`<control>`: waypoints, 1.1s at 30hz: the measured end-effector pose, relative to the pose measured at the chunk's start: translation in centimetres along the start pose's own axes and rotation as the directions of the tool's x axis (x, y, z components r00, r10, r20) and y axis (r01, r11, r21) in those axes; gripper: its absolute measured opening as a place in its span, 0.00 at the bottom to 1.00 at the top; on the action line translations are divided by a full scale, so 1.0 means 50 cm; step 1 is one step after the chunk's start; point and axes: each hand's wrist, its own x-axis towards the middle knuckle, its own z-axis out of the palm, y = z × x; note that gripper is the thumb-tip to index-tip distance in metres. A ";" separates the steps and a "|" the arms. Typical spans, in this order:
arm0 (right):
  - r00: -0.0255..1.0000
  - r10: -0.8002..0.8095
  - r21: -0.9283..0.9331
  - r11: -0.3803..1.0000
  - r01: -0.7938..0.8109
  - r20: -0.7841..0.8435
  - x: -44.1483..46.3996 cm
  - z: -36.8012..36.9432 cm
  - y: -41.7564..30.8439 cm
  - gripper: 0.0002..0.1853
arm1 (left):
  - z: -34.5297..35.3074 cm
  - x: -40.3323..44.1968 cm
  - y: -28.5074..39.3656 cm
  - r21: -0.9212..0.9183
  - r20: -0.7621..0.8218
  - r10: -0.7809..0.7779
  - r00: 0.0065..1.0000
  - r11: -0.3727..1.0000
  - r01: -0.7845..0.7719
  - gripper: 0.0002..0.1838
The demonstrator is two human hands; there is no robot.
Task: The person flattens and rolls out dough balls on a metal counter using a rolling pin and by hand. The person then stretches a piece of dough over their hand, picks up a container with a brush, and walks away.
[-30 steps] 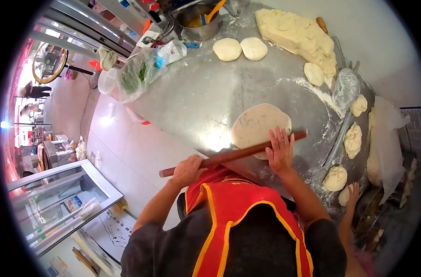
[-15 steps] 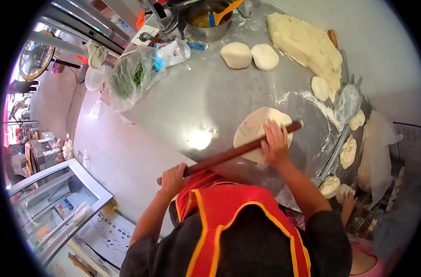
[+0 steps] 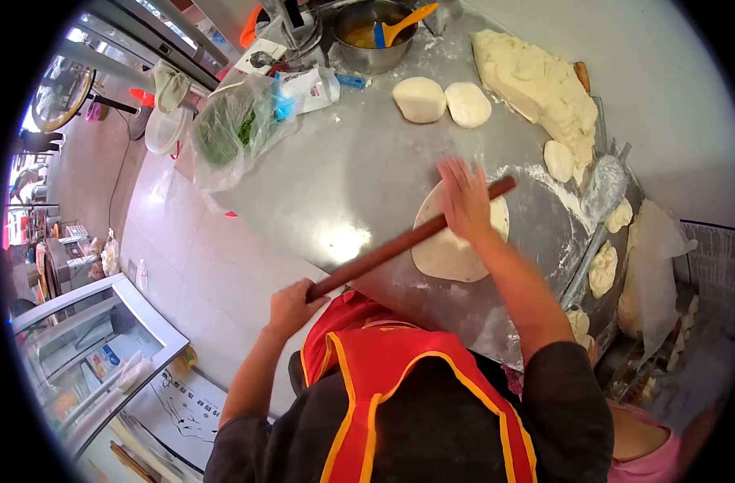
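Observation:
A long brown rolling pin (image 3: 377, 256) lies slantwise over a round flattened sheet of dough (image 3: 456, 259) on the metal table. My left hand (image 3: 292, 307) is wrapped around the pin's near end, beyond the table's edge. My right hand (image 3: 465, 200) rests with fingers stretched out, its palm on the pin above the dough; the fingers are slightly blurred. Two thick dough rounds, one (image 3: 420, 100) beside the other (image 3: 469, 105), sit farther back. Smaller dough pieces, among them one round (image 3: 558, 161) and one lump (image 3: 602, 270), line the right side.
A big dough slab (image 3: 536, 76) lies at the back right, near a plastic-wrapped ladle (image 3: 605, 189). At the back stands a metal bowl (image 3: 371, 55) with an orange brush (image 3: 409, 24). A bag of greens (image 3: 232, 133) sits left. Another person's pink sleeve (image 3: 649, 452) shows lower right.
My right hand has moved up and away with its fingers extending, and the pin's far end has swung away from me. My left hand has shifted slightly left. The other person's hand is now mostly hidden.

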 end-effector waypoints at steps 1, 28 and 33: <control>0.998 0.032 -0.024 0.999 -0.030 0.052 -0.074 -0.006 0.000 0.33 | 0.012 -0.017 0.016 -0.008 0.035 0.010 0.999 1.000 -0.010 0.21; 0.890 0.455 -0.022 0.891 -0.454 0.033 -0.593 -0.141 -0.091 0.20 | -0.052 0.155 0.205 0.390 0.020 0.754 0.657 0.599 -0.700 0.20; 0.764 0.644 0.087 0.764 -0.639 -0.048 -0.698 -0.116 -0.244 0.21 | 0.074 0.250 0.353 0.328 -0.107 0.891 0.441 0.450 -0.831 0.29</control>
